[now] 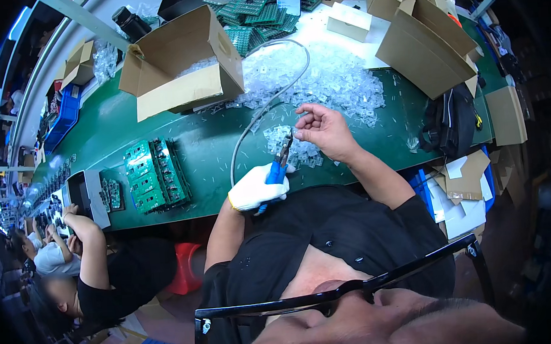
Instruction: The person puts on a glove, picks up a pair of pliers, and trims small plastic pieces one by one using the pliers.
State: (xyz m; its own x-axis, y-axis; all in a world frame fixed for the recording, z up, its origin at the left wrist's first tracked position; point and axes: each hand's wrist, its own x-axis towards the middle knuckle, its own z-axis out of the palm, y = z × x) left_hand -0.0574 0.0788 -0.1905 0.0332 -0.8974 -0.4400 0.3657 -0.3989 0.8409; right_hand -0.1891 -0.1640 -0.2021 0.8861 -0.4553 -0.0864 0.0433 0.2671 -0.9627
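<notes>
My left hand (pixel 251 191), in a white glove, is closed round blue-handled cutting pliers (pixel 277 172). The dark jaws point up and away from me, toward my bare right hand (pixel 328 133). That hand's thumb and fingers are drawn together right at the jaw tips. Whatever they hold there is too small to make out. Below both hands, on the green bench, lies a small heap of clear plastic pieces (pixel 306 152). A much larger pile of the same clear pieces (pixel 339 83) spreads out beyond my right hand.
An open cardboard box (pixel 177 64) stands far left, another carton (pixel 428 46) far right. A grey cable (pixel 242 142) curves across the green bench (pixel 216 128). Green circuit boards (pixel 156 176) stand at left, with more stacked (pixel 253 15) at the back. A co-worker (pixel 117 270) sits at left.
</notes>
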